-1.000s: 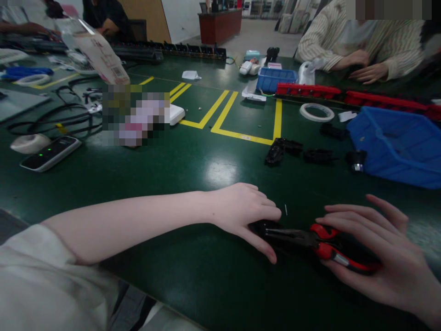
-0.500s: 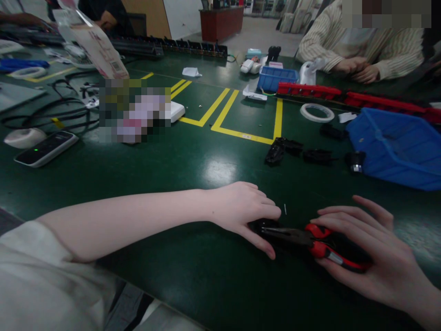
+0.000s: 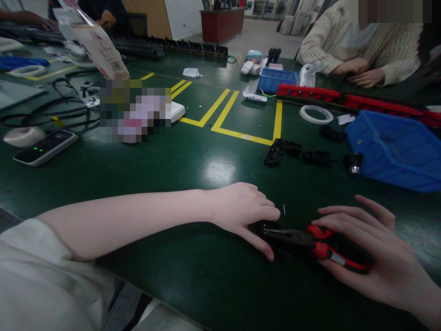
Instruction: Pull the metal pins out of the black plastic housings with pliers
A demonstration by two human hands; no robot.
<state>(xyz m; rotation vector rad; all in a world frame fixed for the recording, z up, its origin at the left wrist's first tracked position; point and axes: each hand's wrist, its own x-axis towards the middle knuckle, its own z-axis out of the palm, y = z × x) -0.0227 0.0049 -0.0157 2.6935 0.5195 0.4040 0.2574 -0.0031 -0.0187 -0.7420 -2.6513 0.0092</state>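
My left hand [image 3: 250, 207] rests over a small black plastic part [image 3: 263, 227] on the green table, fingers curled around its far side and thumb along the near side. The hand covers most of the part, so its full shape is hidden. My right hand [image 3: 375, 257] is closed around the red and black handles of long-nose pliers [image 3: 303, 239]. The pliers' jaws point left, with their tips at the black part beside my left thumb. Just beyond my left fingers lies a thin pale pin [image 3: 284, 209].
Several black plastic pieces [image 3: 317, 156] lie further back, beside a large blue bin [image 3: 399, 151]. A tape roll [image 3: 316, 114] and a long red strip [image 3: 382, 103] are behind them. Cables [image 3: 51, 115] and a grey device [image 3: 46, 148] sit left. A person in a striped sleeve [image 3: 317, 48] sits opposite.
The pliers' tips have shifted slightly right and down at the black part. My left hand has barely moved. The opposite person's hands have moved a little.
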